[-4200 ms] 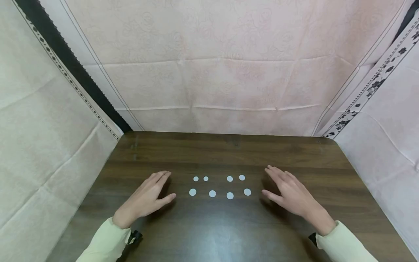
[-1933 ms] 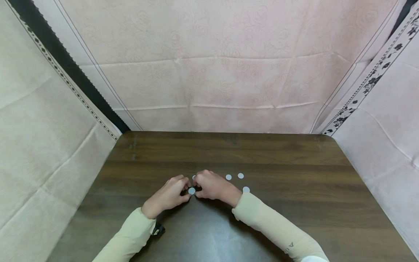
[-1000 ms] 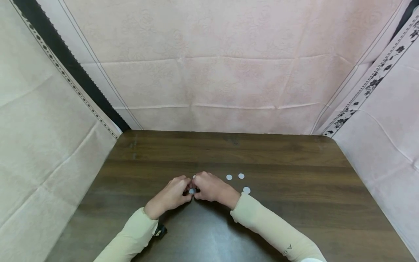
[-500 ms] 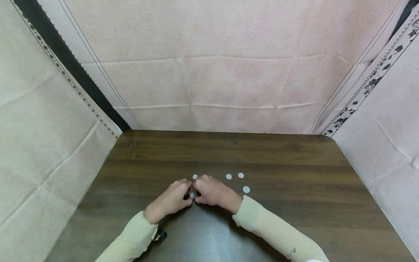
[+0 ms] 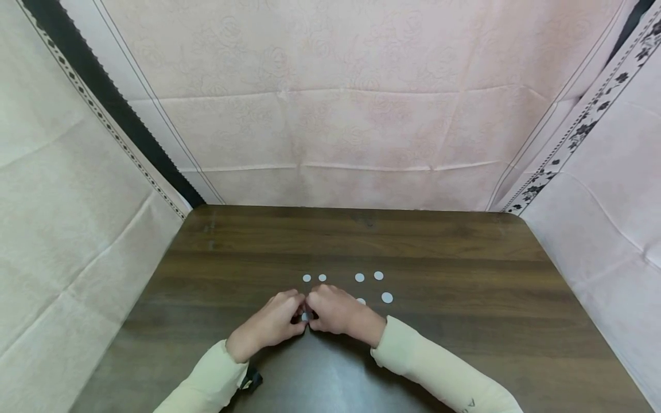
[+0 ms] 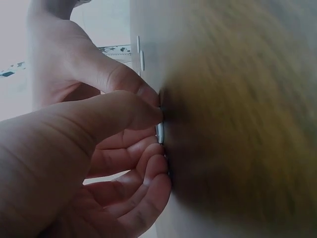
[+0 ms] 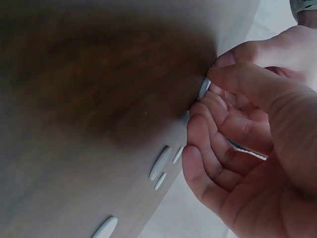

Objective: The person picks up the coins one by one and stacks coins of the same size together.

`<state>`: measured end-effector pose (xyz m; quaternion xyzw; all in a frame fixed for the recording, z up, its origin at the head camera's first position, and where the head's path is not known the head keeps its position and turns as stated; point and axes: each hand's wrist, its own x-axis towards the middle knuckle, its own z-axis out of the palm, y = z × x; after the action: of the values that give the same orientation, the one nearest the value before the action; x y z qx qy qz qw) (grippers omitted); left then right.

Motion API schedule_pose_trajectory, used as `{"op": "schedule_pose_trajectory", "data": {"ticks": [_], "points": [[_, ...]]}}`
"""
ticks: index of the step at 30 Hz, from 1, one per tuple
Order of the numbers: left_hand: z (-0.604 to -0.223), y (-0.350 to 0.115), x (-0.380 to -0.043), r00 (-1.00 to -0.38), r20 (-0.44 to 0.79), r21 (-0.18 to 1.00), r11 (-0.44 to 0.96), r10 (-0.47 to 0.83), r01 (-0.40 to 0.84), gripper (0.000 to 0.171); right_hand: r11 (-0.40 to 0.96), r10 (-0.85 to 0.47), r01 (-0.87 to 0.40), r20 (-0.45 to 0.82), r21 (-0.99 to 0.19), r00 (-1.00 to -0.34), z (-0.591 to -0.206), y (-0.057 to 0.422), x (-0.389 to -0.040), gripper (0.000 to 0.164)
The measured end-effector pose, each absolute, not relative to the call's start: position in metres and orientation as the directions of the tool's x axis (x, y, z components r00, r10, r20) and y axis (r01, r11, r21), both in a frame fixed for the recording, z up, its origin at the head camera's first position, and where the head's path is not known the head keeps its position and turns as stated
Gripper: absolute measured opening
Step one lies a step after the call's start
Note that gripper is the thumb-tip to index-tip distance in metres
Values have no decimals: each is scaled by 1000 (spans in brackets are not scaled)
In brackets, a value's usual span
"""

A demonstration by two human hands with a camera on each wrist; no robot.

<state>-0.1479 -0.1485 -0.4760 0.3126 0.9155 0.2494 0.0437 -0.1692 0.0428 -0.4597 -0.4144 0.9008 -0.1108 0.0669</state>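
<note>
Left hand (image 5: 273, 322) and right hand (image 5: 337, 310) meet below the centre of the head frame. The fingers of each hand are curled around 1 white disc (image 5: 304, 316), located between the hands at the surface of the bench (image 5: 413, 246). 6 other discs (image 5: 359, 277) are visible: 4 in a row above the hands, 2 lower right, 1 of these partly covered. Dark print (image 5: 471, 402) on the right sleeve (image 5: 439, 367), bottom edge of frame, cannot be read.

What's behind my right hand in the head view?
Just beyond your right hand, one white round disc shows whole; another white disc is partly covered. Whatever the palm covers is hidden.
</note>
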Motion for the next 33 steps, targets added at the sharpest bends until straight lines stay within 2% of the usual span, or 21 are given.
{"op": "schedule_pose_trajectory", "data": {"ticks": [7, 14, 20, 23, 26, 30, 33], "points": [[-474, -151, -149, -784, 54, 490, 668, 618, 560, 16, 648, -738, -705, -10, -287, -675, -460, 41, -164, 30], [-473, -151, -149, -784, 43, 492, 670, 619, 556, 16, 656, -732, -683, -51, -322, -679, -458, 42, -165, 20], [-474, -151, -149, -781, 40, 500, 664, 623, 555, 14, 636, -745, -678, -64, -367, -664, -450, 50, -169, 21], [-474, -151, -150, -779, 51, 505, 657, 625, 560, 14, 634, -745, -676, -60, -375, -664, -444, 57, -172, 16], [-474, -152, -150, -779, 58, 503, 655, 625, 563, 14, 631, -746, -682, -48, -370, -664, -438, 64, -176, 8], [-475, -151, -151, -777, 56, 508, 652, 627, 563, 14, 638, -741, -682, -45, -358, -670, -432, 73, -180, 11], [-475, -151, -151, -776, 58, 513, 648, 629, 563, 14, 650, -733, -673, -58, -353, -678, -429, 79, -184, 6]]}}
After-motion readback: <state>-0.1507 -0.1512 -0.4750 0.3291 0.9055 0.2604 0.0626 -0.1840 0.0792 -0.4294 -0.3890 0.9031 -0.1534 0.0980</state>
